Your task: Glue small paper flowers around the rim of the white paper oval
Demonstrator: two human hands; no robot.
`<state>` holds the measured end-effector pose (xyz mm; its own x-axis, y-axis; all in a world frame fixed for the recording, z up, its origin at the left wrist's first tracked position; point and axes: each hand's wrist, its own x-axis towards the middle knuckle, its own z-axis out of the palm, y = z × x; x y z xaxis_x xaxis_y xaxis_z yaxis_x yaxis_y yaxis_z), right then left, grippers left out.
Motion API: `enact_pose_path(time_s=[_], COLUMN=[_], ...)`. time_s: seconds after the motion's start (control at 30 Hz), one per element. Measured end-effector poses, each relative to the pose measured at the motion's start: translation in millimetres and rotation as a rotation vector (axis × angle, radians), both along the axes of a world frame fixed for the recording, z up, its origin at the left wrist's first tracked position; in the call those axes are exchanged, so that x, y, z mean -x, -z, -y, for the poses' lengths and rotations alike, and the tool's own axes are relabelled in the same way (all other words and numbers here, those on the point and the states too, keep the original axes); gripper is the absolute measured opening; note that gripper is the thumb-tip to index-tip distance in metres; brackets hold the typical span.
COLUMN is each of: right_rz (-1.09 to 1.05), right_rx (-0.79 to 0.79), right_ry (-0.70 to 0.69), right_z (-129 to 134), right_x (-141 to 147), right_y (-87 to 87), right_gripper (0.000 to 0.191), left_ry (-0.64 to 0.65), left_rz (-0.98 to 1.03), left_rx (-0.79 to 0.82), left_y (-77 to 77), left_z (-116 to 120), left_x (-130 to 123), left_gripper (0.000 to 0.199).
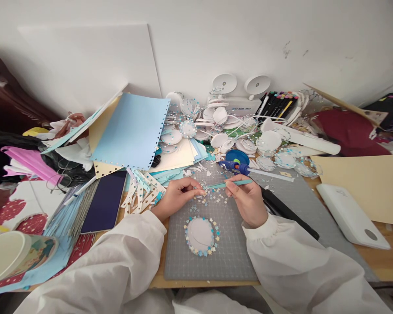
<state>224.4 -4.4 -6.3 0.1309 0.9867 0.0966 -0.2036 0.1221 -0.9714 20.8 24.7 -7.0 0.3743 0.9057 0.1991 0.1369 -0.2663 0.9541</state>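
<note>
My right hand (249, 203) is closed on a pair of teal tweezers (218, 186), whose tips point left toward my left hand. Thumb and forefinger of my left hand (178, 195) are pinched together by the tweezer tips; whatever they hold is too small to make out. Loose paper stars (212, 199) in cream and blue lie scattered between and beneath both hands. Nearer to me, a white disc (200, 233) ringed with blue and cream stars rests flat on the grey cutting mat (229, 261).
A blue glue gun (234, 167) lies beyond my right hand, with a black tool (291, 213) beside it. Star-trimmed discs (188, 129) pile up at the back. To the left are a phone (104, 203), punched blue paper (134, 131) and a paper cup (6, 257); a white device (352, 213) lies right.
</note>
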Motion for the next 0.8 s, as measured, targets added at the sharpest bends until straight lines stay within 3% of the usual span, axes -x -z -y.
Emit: enact_pose_path(time_s=[0.43,0.8], right_rz=[0.127,0.088], right_rx=[-0.071,-0.05], right_ry=[-0.038,-0.037], right_z=[-0.2,-0.3], right_x=[-3.0,-2.9], right_y=[7.1,10.1], right_gripper=[0.012,0.014], left_ry=[0.017,0.005], left_rz=[-0.003,-0.003], left_rx=[0.027,0.036], left_y=[1.4,1.1], left_z=[0.0,0.1], left_x=[0.2,-1.1], left_gripper=[0.03,0.033])
